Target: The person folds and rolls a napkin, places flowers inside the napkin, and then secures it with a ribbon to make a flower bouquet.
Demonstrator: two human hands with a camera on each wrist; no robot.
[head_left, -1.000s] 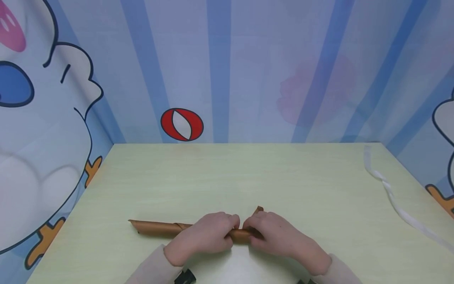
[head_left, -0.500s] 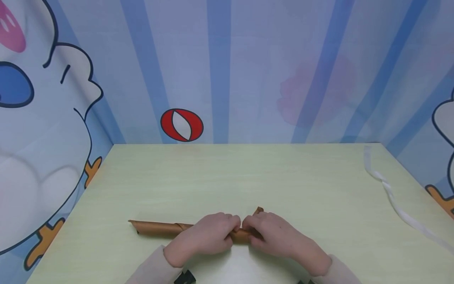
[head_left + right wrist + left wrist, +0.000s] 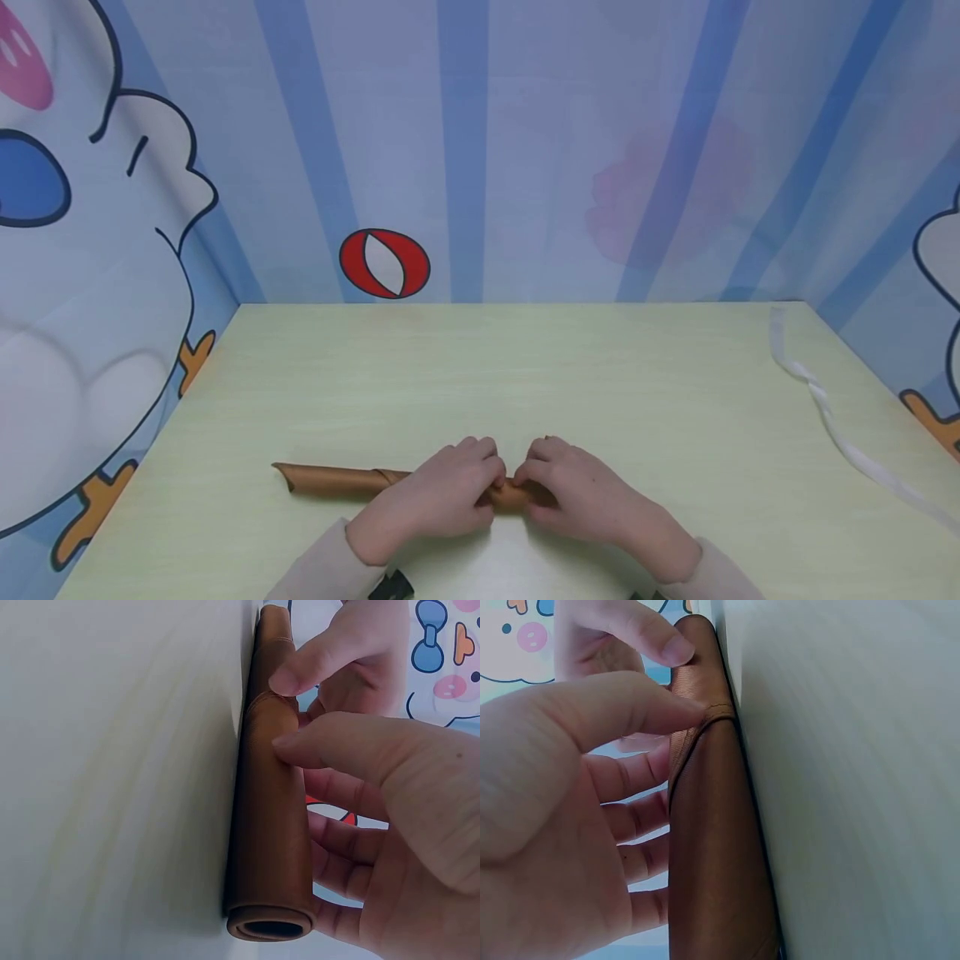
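A brown, leather-like sheet rolled into a tube [image 3: 337, 481] lies across the front of the table, its left end sticking out past the hands. My left hand [image 3: 446, 492] holds the roll near its middle, thumb on the near side and fingers along the far side. Close to its right, my right hand [image 3: 585, 496] grips the roll the same way. In the left wrist view, a slanting edge of the sheet crosses the roll [image 3: 712, 825] just under the left thumb. The right wrist view shows the open spiral end of the roll [image 3: 270, 922].
A white ribbon [image 3: 847, 446], twisted once, lies along the right side of the pale table [image 3: 510, 375]. Cartoon-printed walls stand behind and at both sides, with a striped blue backdrop [image 3: 525, 150] at the back.
The fingers of both hands have reached slightly farther over the roll. The sheet's raised corner beyond the right hand has turned down and is nearly hidden. The ribbon has not moved.
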